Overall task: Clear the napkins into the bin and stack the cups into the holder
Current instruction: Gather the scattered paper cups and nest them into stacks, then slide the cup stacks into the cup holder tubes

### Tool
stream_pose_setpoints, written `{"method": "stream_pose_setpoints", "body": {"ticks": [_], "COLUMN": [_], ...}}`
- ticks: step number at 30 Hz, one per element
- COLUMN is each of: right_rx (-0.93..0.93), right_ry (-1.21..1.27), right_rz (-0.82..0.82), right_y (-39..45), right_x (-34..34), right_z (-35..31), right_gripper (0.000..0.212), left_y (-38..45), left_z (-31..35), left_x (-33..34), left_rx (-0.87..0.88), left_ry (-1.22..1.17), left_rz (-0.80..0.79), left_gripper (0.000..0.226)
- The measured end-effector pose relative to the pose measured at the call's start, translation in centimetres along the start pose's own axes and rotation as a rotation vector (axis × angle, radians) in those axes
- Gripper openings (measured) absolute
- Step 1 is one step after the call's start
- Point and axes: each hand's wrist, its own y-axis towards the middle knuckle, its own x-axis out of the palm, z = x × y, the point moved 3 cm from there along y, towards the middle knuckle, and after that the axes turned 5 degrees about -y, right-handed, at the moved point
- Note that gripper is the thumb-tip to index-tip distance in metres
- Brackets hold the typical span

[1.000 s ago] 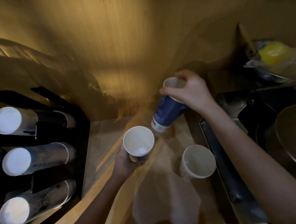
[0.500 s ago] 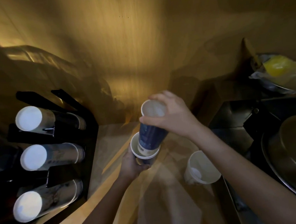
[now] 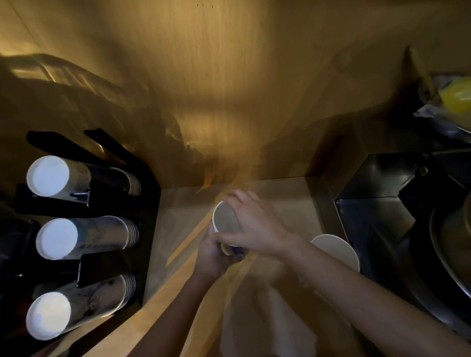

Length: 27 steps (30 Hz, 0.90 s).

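So the person has both hands on the nested blue paper cups [image 3: 227,225] over the pale wood-look counter [image 3: 176,230]. The left hand [image 3: 211,255] is wrapped around the bottom from underneath, and the right hand [image 3: 255,228] is clamped over the side near the rim, probably so one hand braces while the other pushes the cups together. The white inside looks smooth and matte.

One more white-lined paper cup [image 3: 337,250] stands open-side-up just right of the right wrist, right beside the dark metal sink [image 3: 375,211]. A thin, crumpled white paper napkin [image 3: 268,336] lies flat near the front edge, not binned yet.

The black three-slot cup holder [image 3: 148,212] sits well left, tubes lying sideways with cup stacks showing round white bases, easy to slide more in.
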Motion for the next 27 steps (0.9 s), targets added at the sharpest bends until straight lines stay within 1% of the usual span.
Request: {"method": "stream_pose_setpoints", "body": {"ticks": [3,6,8,10,12,15,16,17,19,20,22,23,25,27], "right_rx": [0.007,0.01,-0.003,0.01,0.083,0.257,0.325,0.384,0.461,0.498,0.568,0.56,0.454,0.324], "right_ry": [-0.006,-0.031,0.017,0.187,0.425,0.719,0.792,0.838,0.858,0.869,0.979,1.052,1.186,1.283], "right_rz": [0.067,0.098,0.082,0.036,-0.011,0.053,0.073,0.068,-0.043,-0.135,-0.359,-0.472,-0.659,-0.75], "right_y": [-0.5,-0.7,-0.8,-0.6,-0.4,-0.5,-0.7,-0.8,-1.4,-1.8,-2.8,-3.1,-3.2,-3.0], "right_x": [2.1,2.7,2.4,1.7,1.1,0.4,0.2,0.1,-0.1,-0.1,-0.4,-0.5,-0.8,-1.2], "right_z": [0.0,-0.2,0.1,0.7,1.4,2.6,3.1,3.4,3.3,2.8,1.3,0.5,-1.3,-3.1], "right_gripper": [0.076,0.072,0.069,0.062,0.052,0.034,0.031,0.032,0.041,0.047,0.056,0.062,0.073,0.08], "left_y": [-0.1,0.0,0.1,-0.1,-0.5,-1.6,-2.0,-2.6,-3.7,-4.2,-5.2,-5.7,-6.9,-8.1], "left_z": [-0.1,-0.5,-0.4,0.2,0.6,1.5,1.9,2.5,3.9,4.7,6.7,7.8,9.7,11.0], "left_x": [-0.1,-0.1,0.0,0.0,-0.2,-1.3,-1.9,-2.8,-5.1,-6.4,-9.1,-10.3,-12.5,-14.0], "left_rx": [0.066,0.069,0.052,0.021,-0.003,-0.014,-0.008,0.01,0.11,0.198,0.404,0.496,0.634,0.703], "left_ry": [-0.01,0.038,0.05,0.042,0.009,0.007,0.007,0.007,0.03,0.065,0.196,0.292,0.502,0.668], "left_rz": [-0.002,-0.011,0.002,0.04,0.061,0.049,0.056,0.075,0.131,0.158,0.18,0.184,0.211,0.224], "left_gripper": [0.084,0.082,0.085,0.087,0.091,0.095,0.094,0.093,0.089,0.087,0.079,0.073,0.063,0.051]}}
